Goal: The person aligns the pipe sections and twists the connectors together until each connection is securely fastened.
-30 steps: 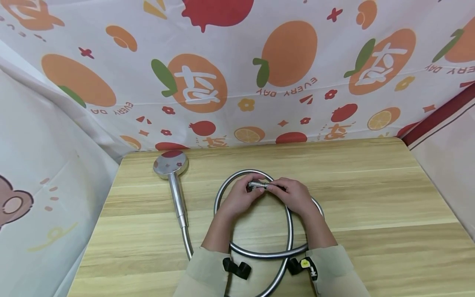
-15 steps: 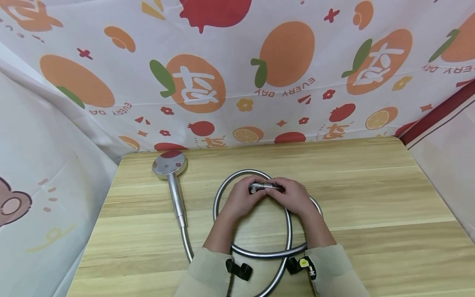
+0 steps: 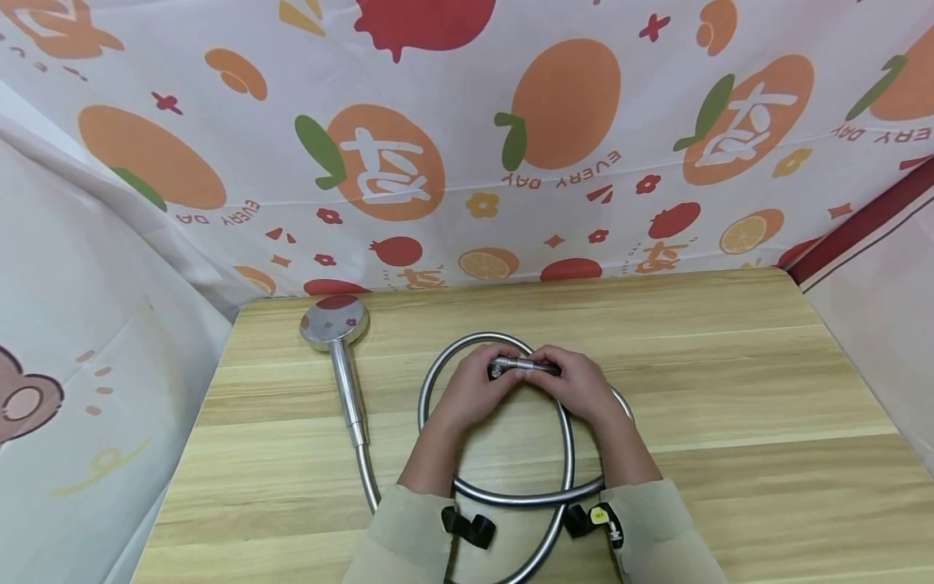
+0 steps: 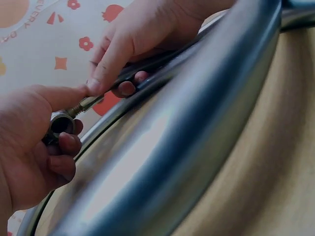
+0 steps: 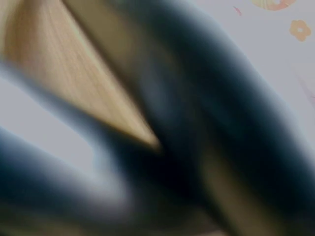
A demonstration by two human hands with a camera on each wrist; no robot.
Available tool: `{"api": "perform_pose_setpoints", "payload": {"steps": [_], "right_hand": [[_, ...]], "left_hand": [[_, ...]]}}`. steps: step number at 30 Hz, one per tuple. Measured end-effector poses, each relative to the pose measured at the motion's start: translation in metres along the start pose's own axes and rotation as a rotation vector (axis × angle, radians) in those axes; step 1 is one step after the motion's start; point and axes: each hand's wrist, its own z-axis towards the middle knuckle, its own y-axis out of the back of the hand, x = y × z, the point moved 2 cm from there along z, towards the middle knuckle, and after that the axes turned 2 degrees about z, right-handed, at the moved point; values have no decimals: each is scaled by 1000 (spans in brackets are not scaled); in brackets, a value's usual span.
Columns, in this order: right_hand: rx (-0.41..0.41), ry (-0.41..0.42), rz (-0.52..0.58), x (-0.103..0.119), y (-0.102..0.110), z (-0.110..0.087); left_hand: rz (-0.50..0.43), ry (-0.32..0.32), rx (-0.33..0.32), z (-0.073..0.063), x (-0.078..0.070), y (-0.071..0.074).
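Note:
In the head view, my left hand (image 3: 477, 385) holds a small metal fitting (image 3: 499, 367) with a round opening. The left wrist view shows a threaded neck (image 4: 76, 110) on this fitting, pointing toward my right hand. My right hand (image 3: 576, 381) pinches the end of the shiny metal shower hose (image 3: 569, 454), up against the fitting, with its thumb and fingers. Whether the threads are engaged cannot be told. Loops of the hose lie around and below both hands. Blurred hose fills most of the right wrist view and hides the right hand there.
A chrome shower head (image 3: 334, 323) lies at the left on the wooden table (image 3: 730, 373), its handle joined to a hose running down beneath the left sleeve. A fruit-patterned cloth (image 3: 467, 146) hangs behind the table's back edge.
Both hands stay together at nearly the same place. My right thumb and fingers have shifted slightly on the hose end, and more of its dark part shows between the hands.

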Motion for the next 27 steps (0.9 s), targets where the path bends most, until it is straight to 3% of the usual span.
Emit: {"api": "perform_pose_setpoints", "payload": {"steps": [5,14,27], "right_hand": [[8,-7,-27,0,0,0],[3,-30,49,0,1,0],[2,-39,14,-1,0,0]], "left_hand": [[-2,-11,10,0,0,1],[10,-32,9,0,-1,1],[15,-44,-2,-1,-3,1]]}}
